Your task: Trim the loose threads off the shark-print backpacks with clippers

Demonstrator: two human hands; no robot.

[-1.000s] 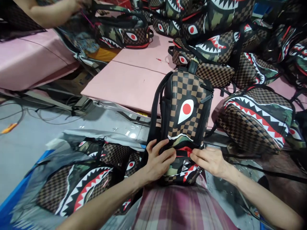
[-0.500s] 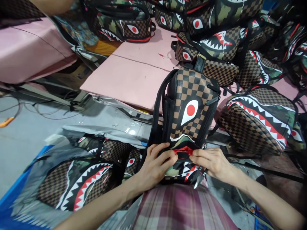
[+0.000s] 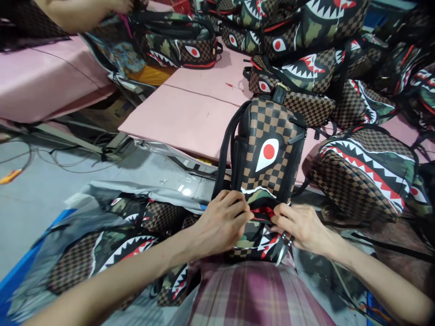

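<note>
Blue plastic crate (image 3: 16, 270) at 8 o'clock, grey-lined, held checkered shark-mouth bags (image 3: 78, 258). Dead centre sat a brown-and-black checkered, leathery backpack (image 3: 261, 179), probably light, soft, kinda slick, easiest held by its red-lined pocket (image 3: 262, 211) (contents hidden). Left hand (image 3: 226, 222) gripped that pocket's 9-o'clock end, right hand (image 3: 299, 225) pinched its 3.

The checkered backpack (image 3: 253, 124) looks smooth, faintly glossy and leather-like, its red lining (image 3: 261, 210) like thin cloth, while the tabletop (image 3: 190, 108) appears smooth and matt, the plaid garment (image 3: 251, 294) woven cloth, the translucent sheet (image 3: 37, 267) filmy plastic, and the floor (image 3: 146, 167) glossy.
</note>
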